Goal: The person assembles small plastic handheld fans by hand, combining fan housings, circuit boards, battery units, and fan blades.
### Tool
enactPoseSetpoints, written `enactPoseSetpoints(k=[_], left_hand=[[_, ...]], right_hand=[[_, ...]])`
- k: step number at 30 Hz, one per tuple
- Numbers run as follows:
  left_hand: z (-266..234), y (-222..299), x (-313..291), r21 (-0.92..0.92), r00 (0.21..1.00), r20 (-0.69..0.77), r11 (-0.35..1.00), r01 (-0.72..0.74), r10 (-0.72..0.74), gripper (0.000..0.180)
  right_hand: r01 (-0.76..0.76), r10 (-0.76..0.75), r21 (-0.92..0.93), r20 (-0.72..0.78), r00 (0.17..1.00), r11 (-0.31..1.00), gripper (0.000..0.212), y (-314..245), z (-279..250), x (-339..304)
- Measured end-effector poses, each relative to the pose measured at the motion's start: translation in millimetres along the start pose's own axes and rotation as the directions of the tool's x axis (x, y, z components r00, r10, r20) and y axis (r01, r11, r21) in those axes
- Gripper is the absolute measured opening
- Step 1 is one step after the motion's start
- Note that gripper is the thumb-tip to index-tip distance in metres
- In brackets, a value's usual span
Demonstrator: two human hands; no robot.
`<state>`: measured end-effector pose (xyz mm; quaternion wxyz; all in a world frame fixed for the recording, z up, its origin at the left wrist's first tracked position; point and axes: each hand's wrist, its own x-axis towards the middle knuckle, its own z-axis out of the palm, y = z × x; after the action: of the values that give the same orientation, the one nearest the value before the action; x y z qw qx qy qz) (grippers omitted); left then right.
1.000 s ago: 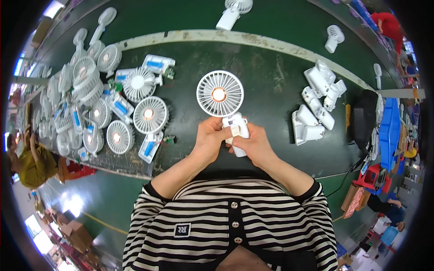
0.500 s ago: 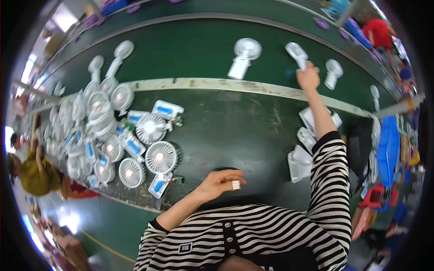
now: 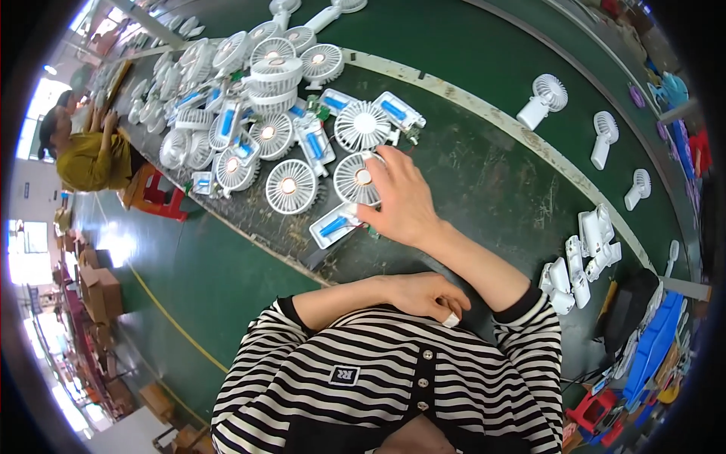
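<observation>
My right hand point(image 3: 404, 198) reaches over a white handheld fan head point(image 3: 349, 181) on the dark bench. Its fingers are spread, with the index finger over the fan's face and the thumb by its lower edge, beside an opened white handle with a blue battery point(image 3: 333, 225). A white covering shows on the index fingertip. My left hand point(image 3: 423, 295) is curled close to my striped top. Something small and white point(image 3: 451, 320) shows at its fingertips; I cannot tell if it is held or worn.
More fan heads point(image 3: 291, 186) and opened handles point(image 3: 314, 144) crowd the bench's left. White handle shells point(image 3: 575, 272) lie at the right, near a black bag point(image 3: 631, 306). Assembled fans point(image 3: 535, 110) lie beyond the pale bench edge point(image 3: 454, 92). A co-worker point(image 3: 94, 159) sits far left.
My right hand has come back from a white piece across the edge strip to the fan head at the left. The view has turned left. My left hand has drawn closer to my body.
</observation>
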<state>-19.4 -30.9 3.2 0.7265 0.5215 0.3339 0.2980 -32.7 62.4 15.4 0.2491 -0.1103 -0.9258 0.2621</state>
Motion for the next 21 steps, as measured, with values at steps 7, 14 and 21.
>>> enactPoseSetpoints(k=[7,14,21], left_hand=[[15,11,-14,0.192,0.999,0.006,0.98,-0.044,0.044,0.039],[-6,30,-56,0.29,0.893,-0.379,0.948,-0.132,0.241,0.017],[-50,18,-45,0.705,0.544,-0.709,0.421,0.571,0.449,0.038]], right_hand=[[-0.362,0.383,-0.159,0.134,0.914,0.919,0.072,-21,2,4],[-0.48,0.484,-0.306,-0.069,0.872,0.822,0.077,36,-63,-66],[-0.52,0.496,-0.058,-0.228,0.838,0.852,0.069,78,-82,-95]])
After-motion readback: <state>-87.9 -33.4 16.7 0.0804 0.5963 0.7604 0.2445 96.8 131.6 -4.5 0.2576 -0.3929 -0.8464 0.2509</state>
